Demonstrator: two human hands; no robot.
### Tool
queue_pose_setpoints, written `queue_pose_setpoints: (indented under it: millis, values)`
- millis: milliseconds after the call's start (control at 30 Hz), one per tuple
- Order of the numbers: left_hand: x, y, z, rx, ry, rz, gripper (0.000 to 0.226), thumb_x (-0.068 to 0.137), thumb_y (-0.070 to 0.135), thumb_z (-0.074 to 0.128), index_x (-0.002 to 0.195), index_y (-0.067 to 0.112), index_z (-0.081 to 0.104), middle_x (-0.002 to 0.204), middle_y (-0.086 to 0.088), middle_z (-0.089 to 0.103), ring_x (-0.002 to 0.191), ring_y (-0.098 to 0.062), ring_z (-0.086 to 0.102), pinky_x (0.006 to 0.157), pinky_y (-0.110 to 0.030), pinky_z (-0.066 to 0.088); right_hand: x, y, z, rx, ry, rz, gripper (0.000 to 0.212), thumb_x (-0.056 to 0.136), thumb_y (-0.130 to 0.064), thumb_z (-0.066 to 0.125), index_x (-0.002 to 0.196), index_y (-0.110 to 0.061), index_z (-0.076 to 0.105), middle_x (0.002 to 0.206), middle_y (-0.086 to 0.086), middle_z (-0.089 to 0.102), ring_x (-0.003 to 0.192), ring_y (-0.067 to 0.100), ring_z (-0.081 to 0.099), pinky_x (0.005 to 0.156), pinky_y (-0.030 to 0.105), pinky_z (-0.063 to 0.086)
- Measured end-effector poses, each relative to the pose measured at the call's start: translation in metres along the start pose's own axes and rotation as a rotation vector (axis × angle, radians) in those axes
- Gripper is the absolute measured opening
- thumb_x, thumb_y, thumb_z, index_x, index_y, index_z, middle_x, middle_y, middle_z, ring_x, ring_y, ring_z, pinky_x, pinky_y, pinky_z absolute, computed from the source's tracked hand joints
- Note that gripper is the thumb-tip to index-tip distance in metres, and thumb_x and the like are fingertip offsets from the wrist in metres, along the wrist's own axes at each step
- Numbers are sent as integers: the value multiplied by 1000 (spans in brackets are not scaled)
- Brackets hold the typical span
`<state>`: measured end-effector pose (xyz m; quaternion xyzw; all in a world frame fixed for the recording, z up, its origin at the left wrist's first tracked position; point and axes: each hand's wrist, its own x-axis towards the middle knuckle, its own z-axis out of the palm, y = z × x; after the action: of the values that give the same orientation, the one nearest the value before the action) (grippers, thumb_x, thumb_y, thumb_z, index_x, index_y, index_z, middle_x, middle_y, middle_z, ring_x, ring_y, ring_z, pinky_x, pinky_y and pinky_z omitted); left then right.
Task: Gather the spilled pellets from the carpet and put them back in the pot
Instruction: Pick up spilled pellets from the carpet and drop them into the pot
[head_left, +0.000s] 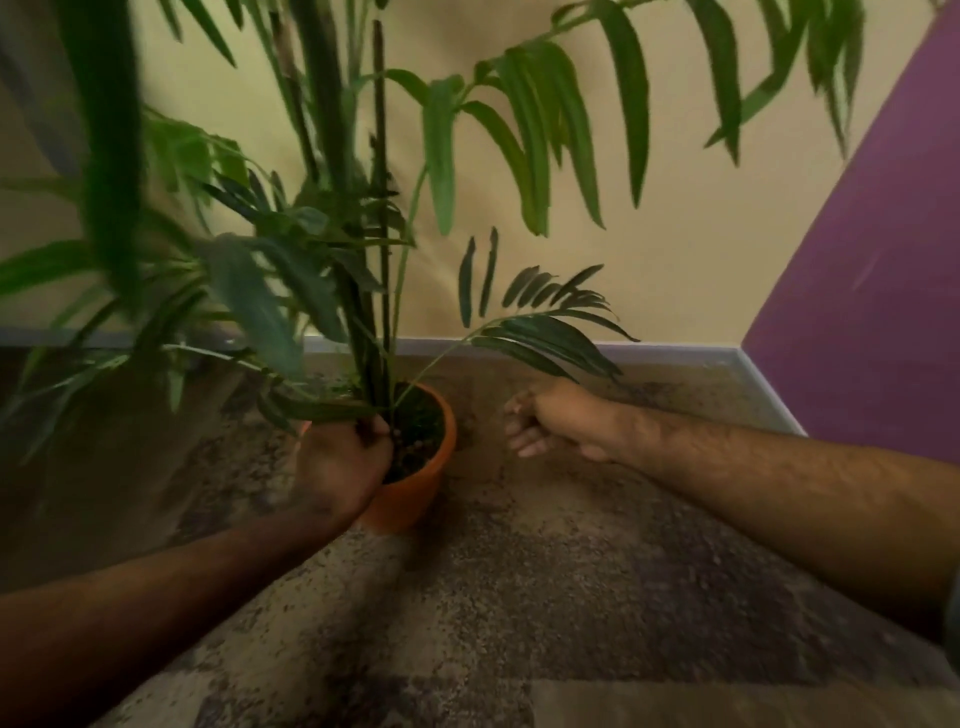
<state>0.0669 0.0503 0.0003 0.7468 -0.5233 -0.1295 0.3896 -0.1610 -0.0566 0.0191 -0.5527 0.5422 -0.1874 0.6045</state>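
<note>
An orange pot (421, 488) stands on the mottled brown carpet (545, 597), holding a tall palm plant (374, 234) and dark pellets. My left hand (340, 467) is closed around the base of the plant's stems at the pot's near-left rim. My right hand (550, 418) hovers to the right of the pot, a short gap away, fingers curled inward into a loose fist; whether it holds pellets is hidden. Loose pellets on the carpet cannot be told apart from its speckled pattern in this blurred frame.
A cream wall (649, 270) with a grey skirting board (675, 353) runs behind the pot. A purple wall (872, 312) closes the right side. Long fronds hang over the left and top of the view, one low frond (545, 338) arching just above my right hand.
</note>
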Motion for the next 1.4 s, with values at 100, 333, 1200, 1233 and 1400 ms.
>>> queue_pose_setpoints:
  millis: [100, 333, 1200, 1233, 1400]
  values:
    - [-12, 13, 19, 15, -77, 240, 15, 73, 12, 64, 70, 24, 57, 71, 10, 58, 67, -2, 54, 59, -21, 41, -11, 24, -41, -110, 56, 28, 18, 94, -11, 44, 101, -7, 60, 88, 14, 67, 68, 21, 66, 62, 32, 60]
    - [-39, 41, 82, -20, -250, 446, 26, 72, 0, 67, 75, 23, 56, 75, 8, 53, 69, -6, 54, 63, -24, 41, -43, 70, -135, -158, 180, 82, 14, 93, -9, 48, 94, -9, 62, 81, 12, 69, 59, 16, 65, 53, 27, 56]
    - [-172, 95, 381, 388, -718, 627, 68, 92, 60, 24, 152, 32, 6, 162, 7, 3, 149, -22, -4, 119, -45, 10, -65, 313, -250, -902, 529, 64, 67, 82, -59, 54, 141, -35, 34, 147, 4, 36, 135, 30, 29, 108, 51, 32]
    - [-168, 95, 385, 384, -709, 653, 67, 93, 58, 24, 152, 30, 7, 162, 7, 3, 149, -22, -4, 119, -45, 11, -59, 311, -250, -913, 526, 41, 66, 82, -60, 52, 141, -38, 32, 149, 3, 34, 137, 30, 27, 108, 52, 30]
    - [-141, 113, 403, 407, -693, 732, 63, 97, 49, 25, 152, 26, 7, 162, 4, 2, 149, -25, -5, 120, -45, 10, -31, 300, -250, -968, 444, 2, 62, 86, -55, 50, 142, -39, 30, 151, -2, 31, 141, 30, 21, 107, 56, 26]
